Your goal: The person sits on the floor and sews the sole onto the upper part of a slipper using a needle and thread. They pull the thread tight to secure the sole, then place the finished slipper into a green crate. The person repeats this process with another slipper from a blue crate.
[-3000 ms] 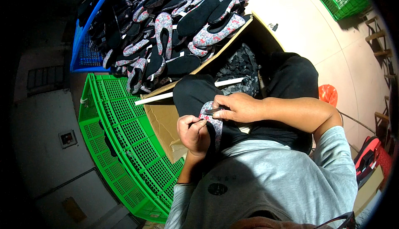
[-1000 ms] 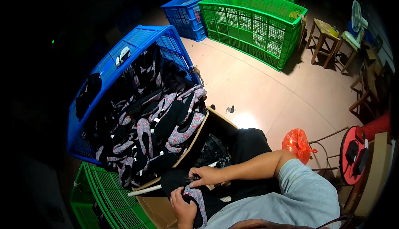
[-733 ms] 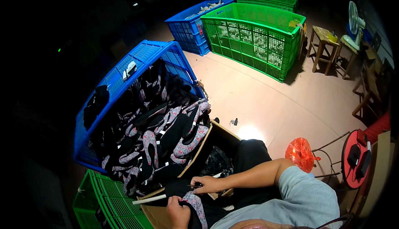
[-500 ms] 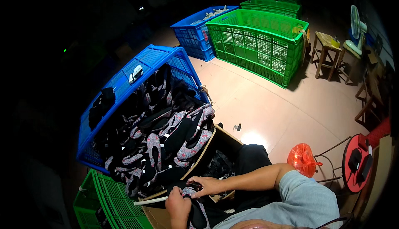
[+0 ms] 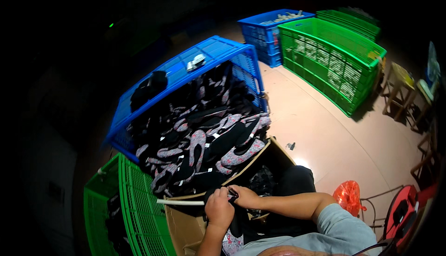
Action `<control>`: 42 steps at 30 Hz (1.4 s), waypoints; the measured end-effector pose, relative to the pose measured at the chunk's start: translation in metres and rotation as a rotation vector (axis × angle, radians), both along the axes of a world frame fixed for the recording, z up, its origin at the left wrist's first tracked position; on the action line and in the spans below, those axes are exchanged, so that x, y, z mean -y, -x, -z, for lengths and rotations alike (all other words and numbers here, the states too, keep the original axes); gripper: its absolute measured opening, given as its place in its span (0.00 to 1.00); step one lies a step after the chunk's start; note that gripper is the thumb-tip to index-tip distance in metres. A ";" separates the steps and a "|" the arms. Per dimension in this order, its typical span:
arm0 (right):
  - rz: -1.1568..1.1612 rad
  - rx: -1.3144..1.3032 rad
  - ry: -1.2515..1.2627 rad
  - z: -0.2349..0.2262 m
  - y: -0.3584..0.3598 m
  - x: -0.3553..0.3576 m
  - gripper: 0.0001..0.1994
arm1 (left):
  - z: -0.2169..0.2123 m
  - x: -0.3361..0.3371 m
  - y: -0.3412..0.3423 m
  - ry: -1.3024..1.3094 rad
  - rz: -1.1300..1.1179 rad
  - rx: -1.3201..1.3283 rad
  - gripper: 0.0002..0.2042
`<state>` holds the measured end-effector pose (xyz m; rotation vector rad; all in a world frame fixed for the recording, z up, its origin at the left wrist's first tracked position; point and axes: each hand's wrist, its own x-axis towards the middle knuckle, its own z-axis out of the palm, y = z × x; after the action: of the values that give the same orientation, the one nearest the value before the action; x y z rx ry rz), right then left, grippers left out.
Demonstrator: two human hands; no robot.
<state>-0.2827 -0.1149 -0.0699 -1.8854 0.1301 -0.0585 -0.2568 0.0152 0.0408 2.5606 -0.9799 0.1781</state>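
Observation:
A fabric slipper (image 5: 233,242), black with a grey and pink floral pattern, is between my hands at the bottom of the view. My left hand (image 5: 219,209) is closed round its upper part, knuckles up. From the right, my right hand (image 5: 246,197) pinches the slipper's dark edge, its fingertips close to the left ones. A white stick (image 5: 180,202) lies across the edge of a cardboard box (image 5: 183,223), with its right end at my left hand. Beyond, a heap of similar slippers (image 5: 197,146) spills from a tipped blue crate (image 5: 179,81).
A green crate (image 5: 144,214) stands at the left. Farther back are another blue crate (image 5: 260,37) and a large green crate (image 5: 325,65). Wooden stools (image 5: 398,88), a red plastic bag (image 5: 348,198) and a red round seat (image 5: 402,214) are on the right.
The view has swung left, so the scene sits farther right. My hands have come closer together at the slipper's top, and more of its patterned end shows below.

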 end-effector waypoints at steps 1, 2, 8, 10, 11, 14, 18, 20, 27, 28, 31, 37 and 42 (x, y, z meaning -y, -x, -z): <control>-0.018 -0.013 0.073 0.000 -0.001 0.001 0.27 | 0.001 -0.004 0.001 -0.017 0.014 0.109 0.13; 0.027 -0.017 0.135 0.008 -0.003 0.000 0.27 | -0.001 -0.006 0.002 -0.020 0.016 0.130 0.14; 0.037 -0.020 0.323 -0.024 -0.006 -0.001 0.24 | 0.051 -0.024 -0.020 -0.023 -0.128 0.147 0.20; 0.078 -0.079 0.337 -0.032 -0.004 -0.002 0.21 | 0.060 -0.022 -0.021 0.022 -0.146 0.115 0.19; 0.092 -0.062 0.365 -0.028 -0.003 0.000 0.20 | 0.062 -0.021 -0.022 0.036 -0.136 0.110 0.19; 0.060 0.037 0.397 -0.011 -0.009 0.008 0.16 | 0.062 -0.019 -0.026 0.090 -0.090 0.081 0.18; -0.051 0.109 0.358 -0.012 -0.005 0.018 0.13 | 0.057 -0.026 -0.025 0.138 0.057 0.106 0.14; -0.136 0.181 0.311 -0.019 0.000 0.020 0.13 | 0.050 -0.036 -0.019 0.068 0.114 0.130 0.13; -0.433 0.230 0.061 -0.043 0.023 0.021 0.14 | 0.012 -0.066 0.016 0.043 0.227 0.150 0.17; -0.489 0.147 -0.043 -0.043 0.026 0.019 0.13 | 0.008 -0.072 0.017 0.055 0.236 0.060 0.16; -0.627 -0.019 -0.120 -0.050 0.020 0.020 0.13 | -0.005 -0.084 0.012 0.137 0.206 -0.165 0.13; -0.604 -0.226 -0.479 -0.033 0.021 0.015 0.09 | 0.018 -0.097 -0.009 0.322 0.237 -0.657 0.08; -0.578 -0.378 -0.796 -0.026 0.015 0.005 0.06 | 0.027 -0.101 -0.001 0.811 0.105 -1.619 0.13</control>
<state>-0.2976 -0.1201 -0.0440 -1.0609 -0.1277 0.6555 -0.2559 0.1161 0.0142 1.1692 -0.2177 -1.0931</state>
